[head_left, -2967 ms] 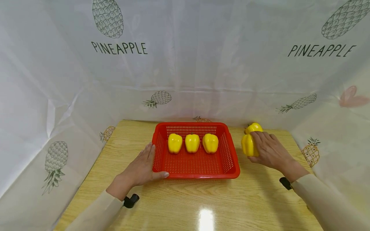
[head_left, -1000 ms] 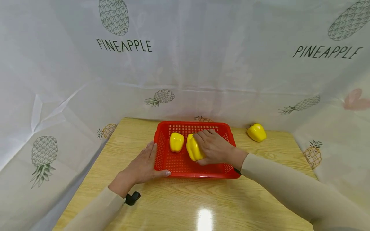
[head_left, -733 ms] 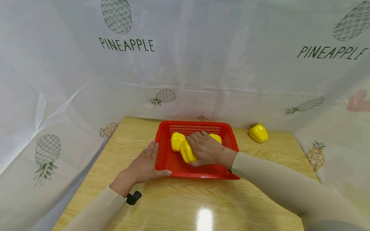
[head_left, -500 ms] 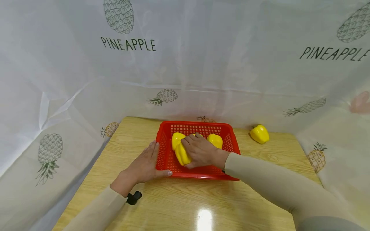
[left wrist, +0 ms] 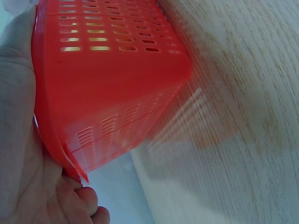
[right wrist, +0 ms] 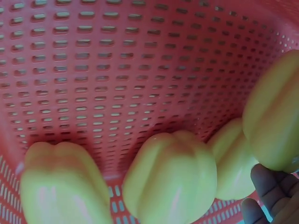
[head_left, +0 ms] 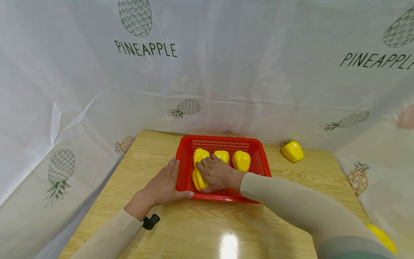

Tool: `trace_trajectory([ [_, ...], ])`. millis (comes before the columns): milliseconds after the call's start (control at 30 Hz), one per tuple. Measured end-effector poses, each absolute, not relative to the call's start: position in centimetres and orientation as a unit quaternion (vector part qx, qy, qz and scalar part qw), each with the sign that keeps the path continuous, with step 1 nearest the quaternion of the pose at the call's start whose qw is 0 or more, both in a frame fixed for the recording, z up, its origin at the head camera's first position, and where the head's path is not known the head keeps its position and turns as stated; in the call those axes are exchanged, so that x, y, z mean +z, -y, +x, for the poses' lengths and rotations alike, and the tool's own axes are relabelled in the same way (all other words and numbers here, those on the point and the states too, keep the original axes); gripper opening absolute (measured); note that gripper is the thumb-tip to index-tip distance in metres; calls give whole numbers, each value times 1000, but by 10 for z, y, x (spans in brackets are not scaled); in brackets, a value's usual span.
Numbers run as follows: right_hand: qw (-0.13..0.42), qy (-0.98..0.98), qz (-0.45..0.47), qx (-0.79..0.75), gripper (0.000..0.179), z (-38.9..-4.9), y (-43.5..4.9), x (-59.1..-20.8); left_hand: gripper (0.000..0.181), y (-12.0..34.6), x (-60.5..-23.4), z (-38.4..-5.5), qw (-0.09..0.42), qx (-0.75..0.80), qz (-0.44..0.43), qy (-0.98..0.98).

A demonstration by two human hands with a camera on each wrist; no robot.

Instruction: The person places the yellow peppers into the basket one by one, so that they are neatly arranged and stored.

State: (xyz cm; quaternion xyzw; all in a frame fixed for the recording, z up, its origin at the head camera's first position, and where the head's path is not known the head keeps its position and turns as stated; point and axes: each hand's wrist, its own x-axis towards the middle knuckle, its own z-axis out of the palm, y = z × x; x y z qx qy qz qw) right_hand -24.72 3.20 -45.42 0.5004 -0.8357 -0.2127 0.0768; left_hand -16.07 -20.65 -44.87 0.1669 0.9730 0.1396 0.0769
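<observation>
A red plastic basket (head_left: 226, 137) sits on the table with three yellow bell peppers in a row near its back wall: a left one (head_left: 201, 154), a middle one (head_left: 221, 155) and a right one (head_left: 241, 160). My right hand (head_left: 218, 174) grips another yellow bell pepper (head_left: 198, 180) in the basket's front left part, just before the left one. In the right wrist view, fingertips (right wrist: 266, 182) lie against the held pepper (right wrist: 275, 112). My left hand (head_left: 160, 185) rests with straight fingers along the basket's left rim, thumb on the front rim; the left wrist view shows the basket's corner (left wrist: 117, 84) beside the palm.
One yellow bell pepper (head_left: 292, 151) lies on the wooden table (head_left: 200, 230) at the back right. A yellow thing (head_left: 383, 239) shows behind the right sleeve at the lower right. A white pineapple-print sheet (head_left: 242, 72) encloses the table's back and sides.
My right hand took a bell pepper from the table's right side into the basket, then moved it left and toward the front. The left hand stays on the basket.
</observation>
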Motion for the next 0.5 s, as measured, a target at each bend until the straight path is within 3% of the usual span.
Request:
trace_trajectory([
  [500, 71, 833, 504, -218, 88, -249, -14, -466, 132, 208, -451, -164, 73, 134, 172, -973],
])
